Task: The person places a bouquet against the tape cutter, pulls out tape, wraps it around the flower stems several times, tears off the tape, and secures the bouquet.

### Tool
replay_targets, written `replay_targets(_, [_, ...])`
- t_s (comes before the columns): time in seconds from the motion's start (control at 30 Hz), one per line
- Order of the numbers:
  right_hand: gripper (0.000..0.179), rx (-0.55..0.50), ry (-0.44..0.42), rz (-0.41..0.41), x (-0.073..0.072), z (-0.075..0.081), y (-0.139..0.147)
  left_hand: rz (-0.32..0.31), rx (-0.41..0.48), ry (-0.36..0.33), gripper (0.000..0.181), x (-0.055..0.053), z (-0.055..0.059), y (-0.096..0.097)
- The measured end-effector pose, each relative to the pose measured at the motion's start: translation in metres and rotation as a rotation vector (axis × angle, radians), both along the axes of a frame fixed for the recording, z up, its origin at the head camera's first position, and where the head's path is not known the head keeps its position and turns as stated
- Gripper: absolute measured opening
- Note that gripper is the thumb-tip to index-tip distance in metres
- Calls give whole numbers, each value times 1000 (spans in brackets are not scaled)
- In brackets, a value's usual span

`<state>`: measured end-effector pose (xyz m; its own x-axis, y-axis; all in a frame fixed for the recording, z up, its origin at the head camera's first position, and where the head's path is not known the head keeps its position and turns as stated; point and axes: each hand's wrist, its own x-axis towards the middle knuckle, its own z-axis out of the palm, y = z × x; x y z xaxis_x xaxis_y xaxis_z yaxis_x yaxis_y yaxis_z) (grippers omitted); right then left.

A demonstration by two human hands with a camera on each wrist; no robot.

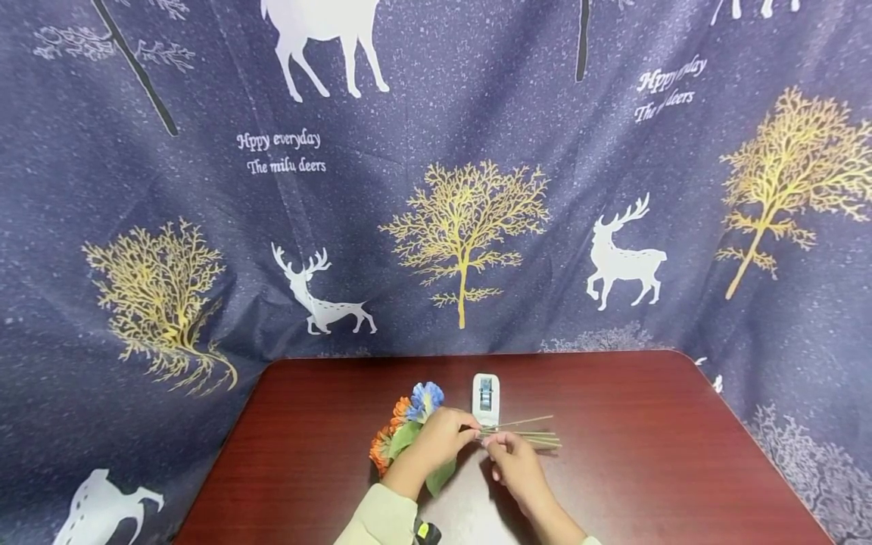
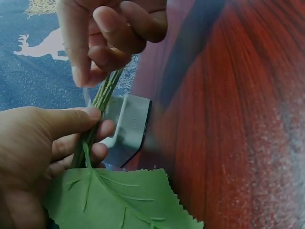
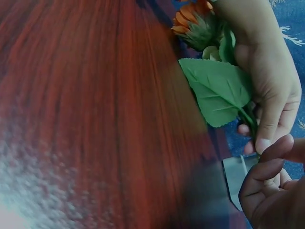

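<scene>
A bunch of artificial flowers lies across the table, with orange blooms (image 1: 380,448) and a blue bloom (image 1: 427,399) at the left. Its thin green stems (image 1: 545,440) point right. My left hand (image 1: 436,439) grips the stems between thumb and fingers, just beyond a big green leaf (image 2: 119,198). Close by, my right hand (image 1: 519,468) has its thumb and forefinger pinched together at the stems. A small clear strip of tape (image 2: 86,97) shows under those fingertips, against the stems. Behind both hands stands a white tape dispenser (image 1: 486,412).
The dark red wooden table (image 1: 306,454) reaches to a blue cloth backdrop (image 1: 409,129) printed with deer and trees. A black object with a yellow patch (image 1: 427,531) shows beside the left sleeve at the front edge of the view.
</scene>
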<state>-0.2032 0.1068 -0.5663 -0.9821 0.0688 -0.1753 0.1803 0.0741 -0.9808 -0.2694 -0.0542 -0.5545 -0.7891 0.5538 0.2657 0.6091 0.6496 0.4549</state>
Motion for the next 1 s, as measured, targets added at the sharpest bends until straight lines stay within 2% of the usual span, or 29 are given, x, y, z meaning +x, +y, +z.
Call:
replay_targets(0.2, [22,29,-12,-5,1,-4,0,-4,41,-55,8,1,7,0])
replay_targets(0.37, [21,91,4,-18,-2,-8,2,7,75,-103,7,-1,7,1])
replay_targets(0.6, [16,213,77,-57,-7,-12,1,-3,119,-104,8,-2,8,0])
replay_targets(0.73, [16,243,96,-94,-11,-12,1,-18,141,-122,8,-2,12,-1])
replay_targets(0.87, [17,242,100,-118,-13,-11,1,-9,146,-164,9,-2,14,-1])
replay_targets(1.0, [19,183,99,-135,-15,-10,0,3,151,-209,10,-4,15,-1])
